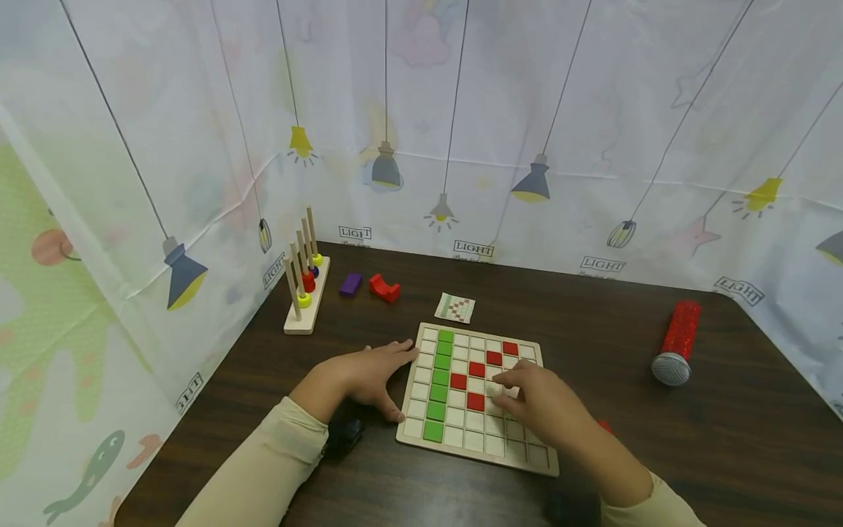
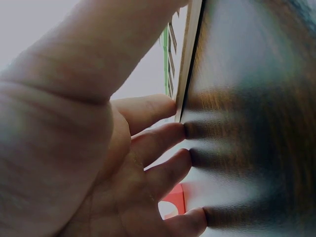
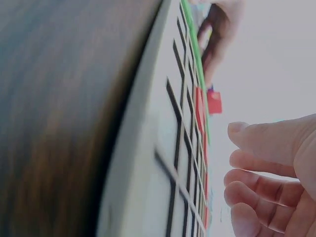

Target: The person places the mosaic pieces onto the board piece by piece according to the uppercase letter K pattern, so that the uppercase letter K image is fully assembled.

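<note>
A square wooden grid board (image 1: 484, 460) lies on the table, with a column of green tiles (image 1: 437, 393) near its left side. Several red tiles (image 1: 476, 401) sit in a diagonal pattern, and most other squares hold white tiles. My left hand (image 1: 369, 373) rests at the board's left edge, fingers spread, with thumb and fingertips against the rim (image 2: 185, 64). Over the board's right half hovers my right hand (image 1: 543, 402), its fingers loosely bent and thumb apart. Nothing shows between those fingers (image 3: 247, 192) in the right wrist view. Some squares lie hidden under this hand.
Behind the board lies a small pattern card (image 1: 455, 308). A purple block (image 1: 351, 284) and a red arch block (image 1: 385, 288) sit left of it, near a peg stand (image 1: 299, 322). At right lies a red microphone (image 1: 678, 340). A red piece (image 1: 604, 426) peeks out beside my right forearm.
</note>
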{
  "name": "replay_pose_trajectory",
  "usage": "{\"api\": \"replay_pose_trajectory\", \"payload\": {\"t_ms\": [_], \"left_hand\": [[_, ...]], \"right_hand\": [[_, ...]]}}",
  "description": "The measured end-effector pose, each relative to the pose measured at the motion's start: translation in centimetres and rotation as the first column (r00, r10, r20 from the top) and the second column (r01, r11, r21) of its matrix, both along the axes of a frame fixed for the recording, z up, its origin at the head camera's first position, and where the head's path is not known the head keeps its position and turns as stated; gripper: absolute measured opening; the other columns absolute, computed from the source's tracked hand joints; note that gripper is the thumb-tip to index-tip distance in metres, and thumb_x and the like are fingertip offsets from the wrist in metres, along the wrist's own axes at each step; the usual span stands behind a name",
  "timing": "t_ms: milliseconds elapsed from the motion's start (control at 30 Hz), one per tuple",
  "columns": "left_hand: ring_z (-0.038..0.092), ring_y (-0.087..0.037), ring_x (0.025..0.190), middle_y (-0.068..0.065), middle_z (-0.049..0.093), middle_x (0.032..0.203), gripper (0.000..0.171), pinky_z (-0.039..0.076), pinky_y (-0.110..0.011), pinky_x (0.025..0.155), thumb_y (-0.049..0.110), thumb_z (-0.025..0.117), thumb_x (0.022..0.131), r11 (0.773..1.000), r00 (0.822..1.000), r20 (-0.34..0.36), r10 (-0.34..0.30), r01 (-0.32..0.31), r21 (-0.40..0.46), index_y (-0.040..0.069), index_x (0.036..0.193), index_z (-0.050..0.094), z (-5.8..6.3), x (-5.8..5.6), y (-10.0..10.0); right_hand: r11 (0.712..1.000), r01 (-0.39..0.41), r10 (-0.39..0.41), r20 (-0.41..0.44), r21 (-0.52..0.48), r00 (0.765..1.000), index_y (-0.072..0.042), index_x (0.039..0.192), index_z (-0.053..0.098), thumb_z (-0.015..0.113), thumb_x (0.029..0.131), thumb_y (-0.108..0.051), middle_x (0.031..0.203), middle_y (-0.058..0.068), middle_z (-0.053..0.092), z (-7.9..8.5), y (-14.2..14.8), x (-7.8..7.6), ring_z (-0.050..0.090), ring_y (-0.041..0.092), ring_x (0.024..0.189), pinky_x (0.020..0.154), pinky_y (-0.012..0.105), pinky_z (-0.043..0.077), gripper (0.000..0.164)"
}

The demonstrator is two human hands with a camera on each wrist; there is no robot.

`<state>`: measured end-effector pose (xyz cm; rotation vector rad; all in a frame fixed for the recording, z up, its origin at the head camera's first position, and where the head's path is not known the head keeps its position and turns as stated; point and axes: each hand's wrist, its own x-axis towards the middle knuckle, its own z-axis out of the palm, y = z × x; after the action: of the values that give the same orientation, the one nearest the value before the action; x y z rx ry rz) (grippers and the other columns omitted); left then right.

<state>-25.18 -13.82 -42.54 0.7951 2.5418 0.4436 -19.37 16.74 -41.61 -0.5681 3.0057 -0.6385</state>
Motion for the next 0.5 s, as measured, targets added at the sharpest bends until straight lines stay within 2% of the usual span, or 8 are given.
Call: {"api": "replay_pose_trajectory", "payload": {"t_ms": [167, 333, 500], "left_hand": [[0.013, -0.022, 0.154, -0.004, 0.014, 0.170, 0.111, 0.013, -0.059, 0.120, 0.046, 0.088, 0.079, 1.000, 1.000, 0.004, 0.005, -0.005, -0.001, 0.018, 0.164, 0.024, 0.0, -0.1, 0.1], [0.014, -0.022, 0.154, -0.004, 0.015, 0.170, 0.110, 0.014, -0.059, 0.120, 0.047, 0.088, 0.078, 1.000, 1.000, 0.003, 0.008, -0.008, -0.011, 0.018, 0.164, 0.025, -0.1, -0.1, 0.2], [0.014, -0.022, 0.154, -0.004, 0.015, 0.170, 0.111, 0.014, -0.059, 0.119, 0.046, 0.088, 0.078, 1.000, 1.000, 0.005, 0.008, -0.008, -0.015, 0.019, 0.164, 0.025, -0.1, -0.1, 0.2]], "right_hand": [[1.000, 0.031, -0.031, -0.006, 0.004, 1.000, -0.007, 0.123, 0.074, 0.080, 0.090, -0.023, 0.096, 0.000, 0.062, 0.4, 2.3, 0.2, 0.053, 0.010, 0.071, 0.057, 0.030, 0.045, 0.037], [0.997, 0.071, -0.071, 0.027, -0.001, 0.997, -0.005, 0.128, 0.071, 0.080, 0.090, -0.026, 0.096, 0.002, 0.060, 0.3, 4.6, 0.5, 0.052, 0.013, 0.066, 0.055, 0.032, 0.044, 0.044], [0.994, 0.111, -0.111, 0.049, 0.004, 0.993, -0.007, 0.130, 0.069, 0.080, 0.090, -0.030, 0.105, 0.004, 0.063, 0.3, 6.8, 1.0, 0.054, 0.014, 0.070, 0.060, 0.034, 0.046, 0.048]]}}
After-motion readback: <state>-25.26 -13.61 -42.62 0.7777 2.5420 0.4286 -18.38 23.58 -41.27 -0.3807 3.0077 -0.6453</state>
